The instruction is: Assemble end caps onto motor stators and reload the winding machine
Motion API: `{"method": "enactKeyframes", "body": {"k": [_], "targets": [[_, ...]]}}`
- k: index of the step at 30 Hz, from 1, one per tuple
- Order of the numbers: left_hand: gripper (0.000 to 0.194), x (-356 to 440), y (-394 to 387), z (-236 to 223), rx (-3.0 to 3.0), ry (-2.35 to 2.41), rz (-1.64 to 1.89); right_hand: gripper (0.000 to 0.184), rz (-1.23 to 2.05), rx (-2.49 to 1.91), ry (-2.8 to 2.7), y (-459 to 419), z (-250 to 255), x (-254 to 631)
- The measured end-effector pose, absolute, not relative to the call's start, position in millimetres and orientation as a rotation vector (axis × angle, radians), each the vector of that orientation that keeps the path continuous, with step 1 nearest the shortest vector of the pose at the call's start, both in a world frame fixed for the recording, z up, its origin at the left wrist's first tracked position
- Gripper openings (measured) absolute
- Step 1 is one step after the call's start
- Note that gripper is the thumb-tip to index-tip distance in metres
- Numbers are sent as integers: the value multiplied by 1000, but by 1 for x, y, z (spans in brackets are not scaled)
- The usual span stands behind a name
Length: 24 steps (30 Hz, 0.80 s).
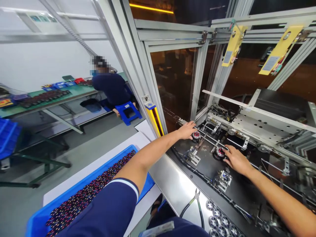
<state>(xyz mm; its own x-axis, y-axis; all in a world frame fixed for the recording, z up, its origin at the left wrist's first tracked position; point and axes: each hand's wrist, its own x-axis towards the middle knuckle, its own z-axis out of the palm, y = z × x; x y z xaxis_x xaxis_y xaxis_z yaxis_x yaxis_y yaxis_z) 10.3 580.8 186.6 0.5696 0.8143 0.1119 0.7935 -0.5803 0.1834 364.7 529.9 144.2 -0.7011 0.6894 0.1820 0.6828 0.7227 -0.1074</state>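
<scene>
My left hand (pixel 187 130) reaches onto the machine bed, its fingers curled at the edge of a round motor part (pixel 196 135) with a red and silver face. Nearer to me, my right hand (pixel 237 160) has thumb and fingers at the right side of a second round part (pixel 219 152), black-rimmed with red inside. Both parts sit upright at stations along a metal rail, and the fingertips partly hide their edges. Small metal clamp blocks, one (pixel 194 156) below the left part and another (pixel 223 179) below the right, are fixed to the dark bed.
A blue tray (pixel 145 194) of many dark, red-dotted round parts lies at my left. Cutting pliers (pixel 197 200) and several silver spoked rings (pixel 213 222) rest on the metal ledge. Yellow sensor brackets (pixel 234 46) hang from the frame. A co-worker (pixel 111 87) sits at a green bench.
</scene>
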Motion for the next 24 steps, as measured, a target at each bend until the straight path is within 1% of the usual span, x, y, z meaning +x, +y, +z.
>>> {"method": "enactKeyframes", "body": {"k": [2, 5, 8, 15, 20, 24], "targets": [[35, 19, 596, 170, 2725, 1354, 181, 32, 27, -1096, -2715, 536, 128, 360], [36, 22, 606, 148, 2759, 1331, 74, 26, 22, -1110, -2704, 540, 113, 360], [37, 19, 610, 137, 2765, 1313, 4, 21, 51, -1112, -2700, 543, 105, 361], [37, 20, 625, 135, 2690, 1273, -173, 25, 155, -1158, -2679, 544, 99, 358], [33, 27, 639, 134, 2588, 1227, -350, 28, 242, -1191, -2647, 547, 99, 358], [33, 30, 646, 137, 2548, 1210, -387, 26, 353, -1199, -2622, 552, 102, 358]]}}
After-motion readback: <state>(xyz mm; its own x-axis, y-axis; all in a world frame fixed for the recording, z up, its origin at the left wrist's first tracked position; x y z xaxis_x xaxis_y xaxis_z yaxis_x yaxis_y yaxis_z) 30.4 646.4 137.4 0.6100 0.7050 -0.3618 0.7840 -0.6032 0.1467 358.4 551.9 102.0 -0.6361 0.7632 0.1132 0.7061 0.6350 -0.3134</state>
